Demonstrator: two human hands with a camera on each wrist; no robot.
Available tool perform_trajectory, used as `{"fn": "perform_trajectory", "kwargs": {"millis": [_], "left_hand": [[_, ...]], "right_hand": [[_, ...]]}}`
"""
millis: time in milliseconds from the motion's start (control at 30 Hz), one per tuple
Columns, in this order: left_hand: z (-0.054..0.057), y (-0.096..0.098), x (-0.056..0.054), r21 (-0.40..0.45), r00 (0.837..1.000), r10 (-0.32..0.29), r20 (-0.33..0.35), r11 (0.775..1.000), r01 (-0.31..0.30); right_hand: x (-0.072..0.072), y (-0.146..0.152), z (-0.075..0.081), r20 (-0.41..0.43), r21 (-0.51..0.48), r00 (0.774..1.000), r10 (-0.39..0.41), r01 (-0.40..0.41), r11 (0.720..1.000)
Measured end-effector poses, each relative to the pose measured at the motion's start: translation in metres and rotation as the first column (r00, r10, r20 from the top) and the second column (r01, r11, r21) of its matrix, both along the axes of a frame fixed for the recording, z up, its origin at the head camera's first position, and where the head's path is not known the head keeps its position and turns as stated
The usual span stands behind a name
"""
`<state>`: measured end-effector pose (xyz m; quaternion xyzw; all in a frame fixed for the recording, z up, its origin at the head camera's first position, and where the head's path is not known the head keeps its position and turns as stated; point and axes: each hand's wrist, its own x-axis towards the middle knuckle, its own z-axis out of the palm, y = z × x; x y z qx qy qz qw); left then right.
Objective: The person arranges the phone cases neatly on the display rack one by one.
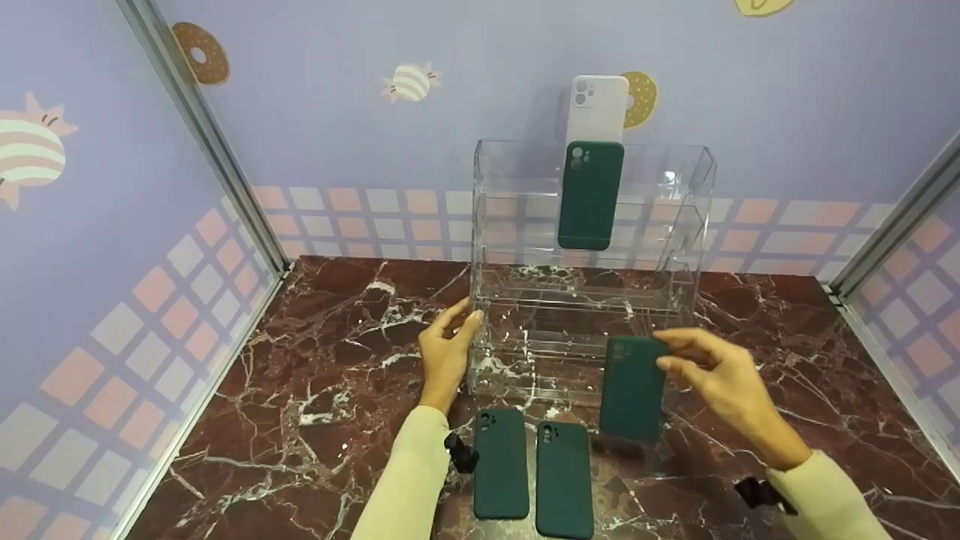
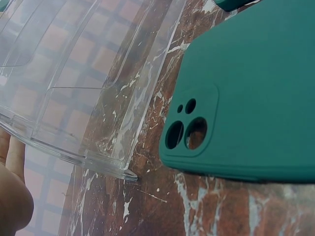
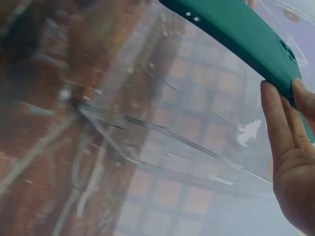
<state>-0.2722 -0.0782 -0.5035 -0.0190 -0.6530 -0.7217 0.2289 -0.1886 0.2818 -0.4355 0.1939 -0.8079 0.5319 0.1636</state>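
Observation:
A clear tiered display stand point(image 1: 592, 300) stands on the marble-patterned table. In its upper tiers are a white phone case point(image 1: 598, 112) and, before it, a dark green phone case point(image 1: 591, 196). My right hand point(image 1: 724, 382) pinches another green phone case point(image 1: 634, 390) by its upper right edge, in front of the stand's lower right; the right wrist view shows this case point(image 3: 241, 37) between thumb and fingers. My left hand point(image 1: 448, 352) touches the stand's left side with its fingers. Two more green cases, a left one point(image 1: 500, 465) and a right one point(image 1: 564, 480), lie flat nearest me.
The marble-patterned table point(image 1: 337, 375) reaches back to a lilac wall point(image 1: 337, 127) printed with sweets and tiles. Side panels with metal corner posts point(image 1: 206, 135) close off the left and right. A small black device point(image 1: 461, 454) sits at the left wrist, another point(image 1: 761, 495) at the right.

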Motion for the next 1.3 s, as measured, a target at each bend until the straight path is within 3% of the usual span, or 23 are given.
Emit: {"fn": "perform_trajectory", "kwargs": {"millis": [300,533,867,1300], "left_hand": [[0.002,-0.001,0.002,-0.009,1.000,0.000,0.022,1.000,0.000],[0.001,0.000,0.000,0.002,1.000,-0.006,-0.001,1.000,0.006],[0.001,0.000,0.001,0.024,1.000,-0.015,0.007,1.000,0.015],[0.002,0.001,0.000,0.032,1.000,0.004,-0.002,0.999,-0.004]], "right_hand": [[-0.020,-0.002,0.033,-0.096,-0.030,0.995,-0.035,0.033,0.999],[-0.036,-0.007,0.057,-0.126,-0.043,0.990,-0.062,0.057,0.997],[-0.064,-0.018,0.093,-0.173,-0.067,0.984,-0.044,0.033,0.997],[-0.098,-0.032,0.125,-0.183,-0.200,0.983,-0.006,-0.032,0.979]]}}
